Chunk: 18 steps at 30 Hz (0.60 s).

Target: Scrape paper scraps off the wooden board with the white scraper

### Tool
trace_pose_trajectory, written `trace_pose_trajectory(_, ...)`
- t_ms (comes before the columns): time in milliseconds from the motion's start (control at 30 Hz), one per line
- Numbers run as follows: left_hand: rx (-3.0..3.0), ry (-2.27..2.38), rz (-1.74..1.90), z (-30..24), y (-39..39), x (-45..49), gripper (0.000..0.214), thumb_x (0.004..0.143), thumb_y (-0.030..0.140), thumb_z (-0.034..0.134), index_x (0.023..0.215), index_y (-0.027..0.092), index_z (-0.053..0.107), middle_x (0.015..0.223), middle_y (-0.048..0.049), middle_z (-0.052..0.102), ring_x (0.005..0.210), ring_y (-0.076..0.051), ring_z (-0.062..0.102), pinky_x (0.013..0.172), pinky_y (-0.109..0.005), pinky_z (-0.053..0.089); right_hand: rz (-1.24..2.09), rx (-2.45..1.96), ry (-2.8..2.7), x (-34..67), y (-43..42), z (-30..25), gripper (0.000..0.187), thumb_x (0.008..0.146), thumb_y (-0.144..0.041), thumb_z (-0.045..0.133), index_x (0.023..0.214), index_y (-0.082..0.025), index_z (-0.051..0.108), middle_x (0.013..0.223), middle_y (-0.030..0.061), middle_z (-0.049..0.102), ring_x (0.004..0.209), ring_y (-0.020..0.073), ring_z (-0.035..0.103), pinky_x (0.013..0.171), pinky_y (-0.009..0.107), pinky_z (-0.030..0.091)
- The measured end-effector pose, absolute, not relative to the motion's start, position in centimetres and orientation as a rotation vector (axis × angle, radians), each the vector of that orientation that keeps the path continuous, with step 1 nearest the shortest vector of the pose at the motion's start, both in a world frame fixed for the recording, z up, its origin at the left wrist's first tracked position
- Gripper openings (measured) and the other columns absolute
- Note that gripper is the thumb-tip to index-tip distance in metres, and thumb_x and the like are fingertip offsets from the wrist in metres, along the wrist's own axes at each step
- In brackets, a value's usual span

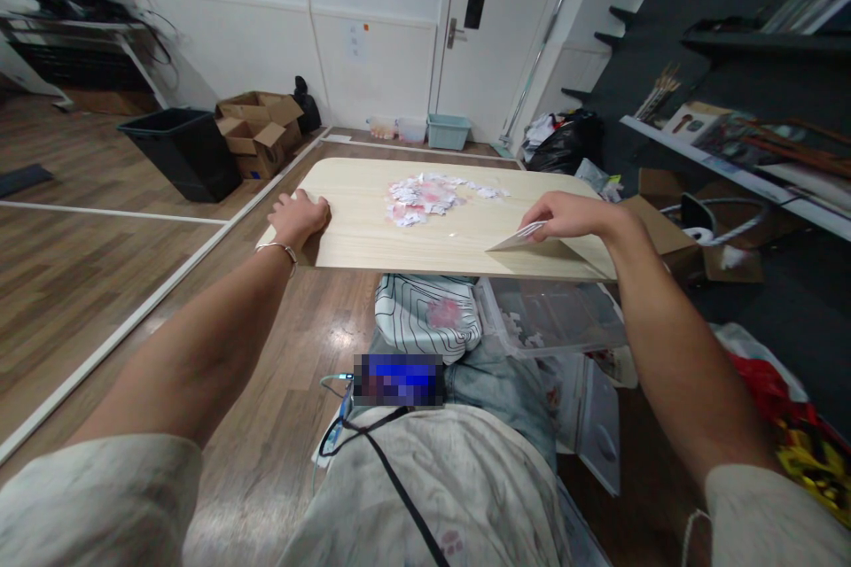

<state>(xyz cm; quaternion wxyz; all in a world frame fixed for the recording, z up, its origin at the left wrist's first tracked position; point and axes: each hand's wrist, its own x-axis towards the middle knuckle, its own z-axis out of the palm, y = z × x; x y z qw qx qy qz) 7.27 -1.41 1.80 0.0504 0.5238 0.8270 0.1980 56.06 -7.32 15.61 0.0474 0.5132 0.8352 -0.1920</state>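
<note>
A small light-wood tabletop (359, 248) stands in front of me. My left hand (299, 217) rests on its left side, the fingers bent and somewhat apart, with nothing visible in them. A pile of torn white paper scraps (425, 195), some stained pink, lies across the middle of the board. On the right side, my right hand (565, 217) is closed on a thin flat white card (519, 236). The card slants down, its lower edge at or close to the wood. My right fingertips are partly hidden behind the card and hand.
Below the tabletop are a striped cloth (425, 319) with a pink stain and a clear plastic bin (558, 319) holding scraps. A device with a blurred screen (399, 379) lies by my lap. Farther off stand a black bin (183, 155), cardboard boxes (259, 133) and shelves (764, 44).
</note>
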Motion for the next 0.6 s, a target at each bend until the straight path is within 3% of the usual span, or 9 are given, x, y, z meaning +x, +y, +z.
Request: trace_pose_trajectory(600,1.592,2.522,0.576,2.09,-1.60,7.29,0.081,0.105,0.055,0.040,0.168,0.008,0.059,0.168,-0.0376,0.057,0.155,-0.053,0.056,0.124,-0.068,0.045,-0.613,1.531,2.602,56.94,-6.82,15.10,0.037,0.071,-0.058,0.083,0.086,-0.026,0.094,0.076,0.0012,0.082,0.083,0.0295,0.072,0.077,0.036,0.049)
